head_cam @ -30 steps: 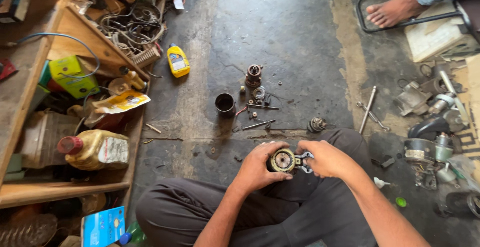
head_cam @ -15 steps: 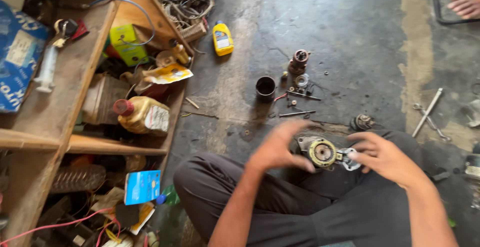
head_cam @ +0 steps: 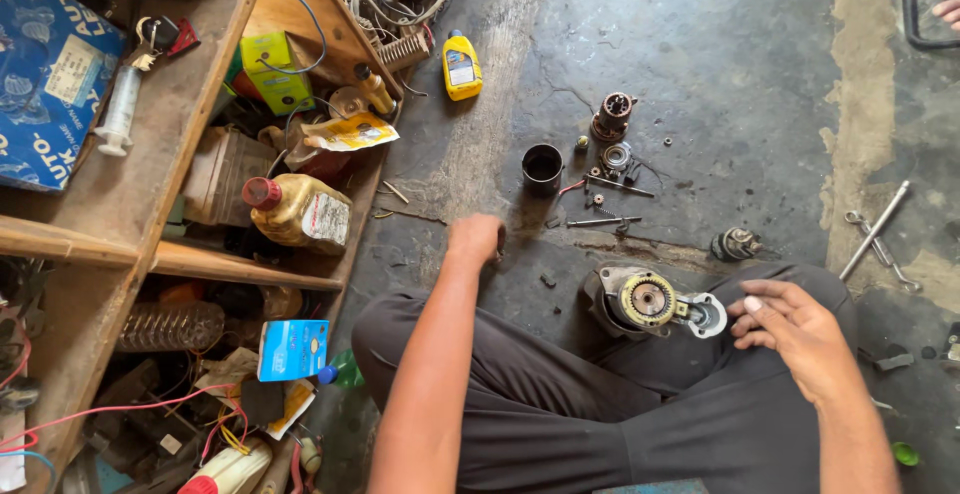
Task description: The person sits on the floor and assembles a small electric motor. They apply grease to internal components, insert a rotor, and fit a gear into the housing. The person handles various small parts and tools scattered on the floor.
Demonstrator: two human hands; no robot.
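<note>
Two hands were on the motor point(head_cam: 650, 302) a moment ago; now only one stays near it. The left hand point(head_cam: 476, 238) has let go and gone out to the floor point(head_cam: 760, 74) ahead of the knee, knuckles down on the concrete, fingers curled under; whether it pinches anything I cannot tell, and nothing shows in it. The right hand point(head_cam: 790, 332) sits just beside the motor's bracket point(head_cam: 706, 314), fingers loosely bent and a little spread, fingertips about touching the metal but not closed round it. So the motor is no longer held up between the palms: it rests on the person's lap, against the dark trousers point(head_cam: 600, 404), steadied at most by that right hand. I take this as a pause in the handling, with the left hand reaching among the small loose parts on the ground. The motor lies on its side, its long axis running roughly left to right across the thigh, the dark body toward the left hand and the bracket end toward the right. Its round brass-coloured gear face point(head_cam: 646, 299) is turned up toward the head. Further out on the floor stand a black cup point(head_cam: 542, 168) and a rotor point(head_cam: 612, 116), well apart from both hands.
</note>
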